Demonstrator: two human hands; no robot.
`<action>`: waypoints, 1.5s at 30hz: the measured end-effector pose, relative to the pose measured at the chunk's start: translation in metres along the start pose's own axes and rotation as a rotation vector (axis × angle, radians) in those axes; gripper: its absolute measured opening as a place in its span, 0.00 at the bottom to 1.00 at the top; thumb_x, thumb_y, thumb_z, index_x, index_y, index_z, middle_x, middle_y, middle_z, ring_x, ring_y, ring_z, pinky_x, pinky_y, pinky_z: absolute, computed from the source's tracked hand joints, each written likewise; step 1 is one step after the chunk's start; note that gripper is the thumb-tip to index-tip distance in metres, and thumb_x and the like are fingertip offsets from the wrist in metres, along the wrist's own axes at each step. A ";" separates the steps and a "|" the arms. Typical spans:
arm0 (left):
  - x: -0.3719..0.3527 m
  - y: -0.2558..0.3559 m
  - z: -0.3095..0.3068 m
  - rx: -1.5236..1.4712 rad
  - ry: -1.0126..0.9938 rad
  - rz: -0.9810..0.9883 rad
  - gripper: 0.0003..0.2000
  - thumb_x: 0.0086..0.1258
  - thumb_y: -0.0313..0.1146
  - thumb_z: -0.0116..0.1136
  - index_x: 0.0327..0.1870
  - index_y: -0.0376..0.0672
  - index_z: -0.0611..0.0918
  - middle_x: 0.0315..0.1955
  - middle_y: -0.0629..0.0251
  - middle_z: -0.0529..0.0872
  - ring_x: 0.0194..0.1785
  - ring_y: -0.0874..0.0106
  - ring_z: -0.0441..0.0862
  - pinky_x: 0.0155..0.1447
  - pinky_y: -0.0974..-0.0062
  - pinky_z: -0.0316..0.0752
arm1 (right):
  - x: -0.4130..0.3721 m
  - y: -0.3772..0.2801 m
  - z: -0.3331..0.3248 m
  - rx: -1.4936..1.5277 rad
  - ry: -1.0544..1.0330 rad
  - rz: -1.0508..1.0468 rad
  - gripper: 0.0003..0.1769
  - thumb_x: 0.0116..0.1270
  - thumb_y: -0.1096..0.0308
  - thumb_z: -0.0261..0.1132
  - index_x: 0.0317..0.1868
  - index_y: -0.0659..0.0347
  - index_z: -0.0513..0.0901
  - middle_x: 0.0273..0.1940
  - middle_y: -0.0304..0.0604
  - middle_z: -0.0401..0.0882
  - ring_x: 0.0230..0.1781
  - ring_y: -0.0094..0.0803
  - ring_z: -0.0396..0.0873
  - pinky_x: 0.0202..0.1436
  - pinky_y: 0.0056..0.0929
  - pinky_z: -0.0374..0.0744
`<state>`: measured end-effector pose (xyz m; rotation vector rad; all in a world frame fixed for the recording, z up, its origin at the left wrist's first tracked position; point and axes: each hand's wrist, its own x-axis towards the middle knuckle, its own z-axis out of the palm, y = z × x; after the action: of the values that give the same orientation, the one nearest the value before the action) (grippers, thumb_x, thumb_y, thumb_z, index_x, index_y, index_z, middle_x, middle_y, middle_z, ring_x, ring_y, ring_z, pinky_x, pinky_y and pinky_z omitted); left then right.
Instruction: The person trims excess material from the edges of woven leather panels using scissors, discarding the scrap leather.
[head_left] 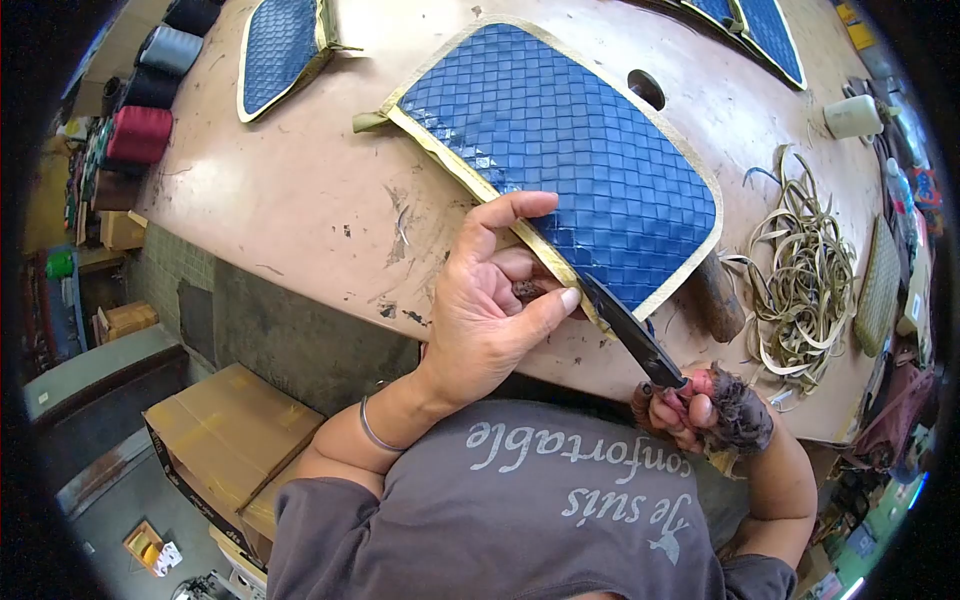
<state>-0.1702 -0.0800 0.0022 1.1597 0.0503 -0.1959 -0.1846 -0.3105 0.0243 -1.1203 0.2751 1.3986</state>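
A blue woven panel point(570, 150) with a pale olive border lies on the worn tan table point(290, 190). My left hand point(490, 300) pinches the panel's near edge between thumb and fingers. My right hand point(690, 405), wrapped in dark cloth at the fingers, grips black scissors point(630, 335) whose blades sit at the panel's border, next to my left thumb.
A pile of trimmed olive strips point(805, 280) lies at the right. More blue woven panels point(280, 45) rest at the far side. Thread cones point(140, 135) line the left edge, and a white cone point(852, 116) stands right. Cardboard boxes point(230, 435) sit on the floor below.
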 end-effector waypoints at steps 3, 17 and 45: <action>-0.001 0.001 0.001 -0.002 0.008 -0.017 0.27 0.53 0.14 0.50 0.55 0.37 0.58 0.37 0.58 0.76 0.38 0.78 0.75 0.41 0.86 0.72 | -0.003 0.004 -0.007 -0.060 -0.058 -0.020 0.28 0.47 0.41 0.61 0.23 0.62 0.70 0.19 0.38 0.65 0.14 0.20 0.66 0.13 0.16 0.63; 0.000 -0.001 0.003 -0.101 0.017 -0.017 0.26 0.54 0.14 0.50 0.54 0.38 0.58 0.39 0.57 0.76 0.40 0.77 0.75 0.43 0.83 0.73 | -0.004 0.018 -0.017 0.081 -0.160 -0.005 0.26 0.46 0.45 0.65 0.29 0.59 0.69 0.23 0.38 0.65 0.17 0.20 0.66 0.14 0.18 0.67; -0.003 -0.004 -0.002 -0.015 -0.022 -0.024 0.24 0.54 0.15 0.50 0.53 0.35 0.59 0.40 0.57 0.75 0.40 0.76 0.76 0.43 0.81 0.74 | 0.000 0.002 0.003 -0.167 0.062 -0.042 0.31 0.44 0.33 0.59 0.21 0.56 0.68 0.14 0.29 0.62 0.13 0.17 0.63 0.15 0.17 0.60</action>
<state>-0.1735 -0.0797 -0.0021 1.1423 0.0460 -0.2295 -0.1875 -0.3089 0.0248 -1.3011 0.1806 1.3698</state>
